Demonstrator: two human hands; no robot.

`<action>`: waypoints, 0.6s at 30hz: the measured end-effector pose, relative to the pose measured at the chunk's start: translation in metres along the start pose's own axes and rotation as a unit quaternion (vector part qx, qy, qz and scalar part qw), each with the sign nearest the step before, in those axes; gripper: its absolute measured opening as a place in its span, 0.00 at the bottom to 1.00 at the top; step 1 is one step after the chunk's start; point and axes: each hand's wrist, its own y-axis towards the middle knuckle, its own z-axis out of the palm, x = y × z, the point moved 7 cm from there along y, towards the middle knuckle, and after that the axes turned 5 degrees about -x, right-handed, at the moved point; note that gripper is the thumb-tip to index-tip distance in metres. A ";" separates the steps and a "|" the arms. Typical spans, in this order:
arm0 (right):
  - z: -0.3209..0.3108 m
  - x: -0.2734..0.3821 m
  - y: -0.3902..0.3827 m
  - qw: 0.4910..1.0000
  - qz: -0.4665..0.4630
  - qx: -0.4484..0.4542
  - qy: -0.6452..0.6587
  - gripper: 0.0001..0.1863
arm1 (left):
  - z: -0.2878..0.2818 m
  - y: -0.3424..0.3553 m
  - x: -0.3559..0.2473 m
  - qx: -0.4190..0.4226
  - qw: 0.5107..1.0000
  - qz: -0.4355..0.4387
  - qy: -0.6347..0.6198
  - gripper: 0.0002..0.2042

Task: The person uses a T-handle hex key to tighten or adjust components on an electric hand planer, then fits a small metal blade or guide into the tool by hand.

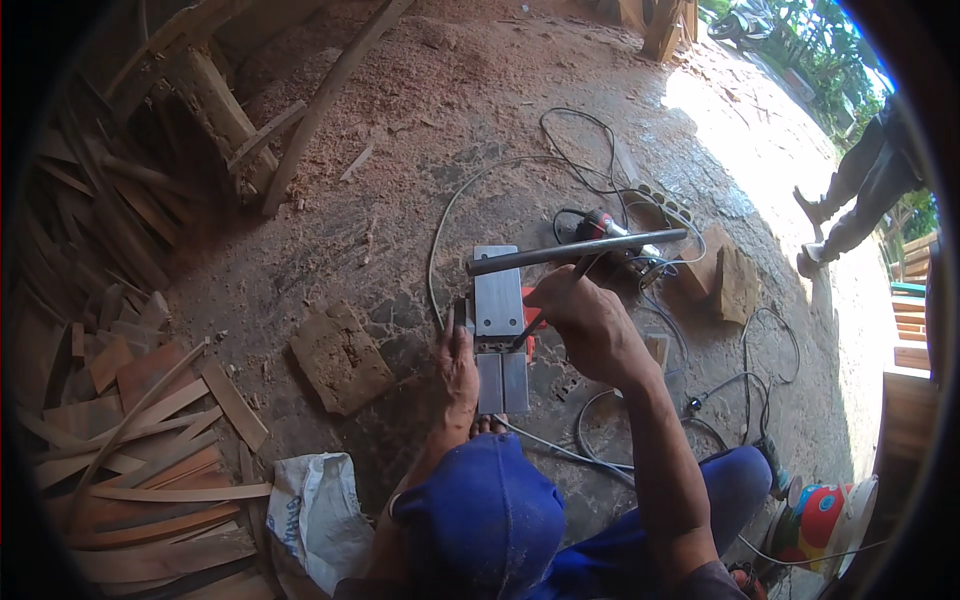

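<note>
An electric hand planer (pixel 497 290) lies upside down on the ground before me, with its bare metal sole plates facing up and bits of red body showing at the right. My left hand (pixel 460 375) grips its left side, fingers lying along the edge. My right hand (pixel 590 325) is closed around a thin dark tool whose lower end meets the blade slot between the plates; its exact kind is hidden by my fingers. A long grey metal bar (pixel 580 250) crosses just beyond my right hand, over the far plate. Whether it joins the dark tool I cannot tell.
Beyond the bar lie a red-and-black power tool (pixel 597 225), a power strip (pixel 660 207) and looping cables. Wooden blocks (pixel 340 358) flank me. Scrap wood (pixel 150 440) and a white sack (pixel 318 510) are at left. A colourful bucket (pixel 820 525) stands lower right; another person's legs (pixel 860 195) show far right.
</note>
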 end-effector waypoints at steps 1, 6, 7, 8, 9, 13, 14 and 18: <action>-0.001 0.003 0.002 1.000 -0.012 0.010 0.014 0.05 | 0.000 0.000 0.003 0.000 1.000 -0.005 -0.016 0.25; 0.000 -0.003 0.006 0.999 0.007 0.025 -0.033 0.06 | -0.007 -0.001 0.015 -0.019 0.999 -0.032 -0.017 0.25; 0.001 -0.007 0.004 0.999 0.007 0.013 -0.038 0.07 | -0.003 -0.001 0.011 -0.011 0.999 -0.028 -0.027 0.25; 0.001 -0.012 0.001 0.997 0.006 -0.039 -0.071 0.09 | -0.001 -0.001 0.007 -0.003 0.999 -0.024 -0.038 0.25; 0.004 -0.017 -0.005 0.991 0.005 -0.090 -0.104 0.11 | 0.001 0.000 0.004 -0.001 0.999 -0.025 -0.032 0.25; 0.015 -0.021 -0.003 0.969 0.138 -0.160 -0.130 0.09 | 0.000 -0.002 0.002 -0.002 1.000 -0.019 -0.022 0.25; 0.019 -0.019 0.000 0.974 0.134 -0.152 -0.101 0.10 | 0.001 -0.002 0.002 -0.002 1.000 -0.015 -0.023 0.25; 0.029 -0.024 0.004 0.972 0.137 -0.153 0.115 0.12 | 0.004 -0.004 -0.002 0.002 0.999 -0.033 -0.017 0.25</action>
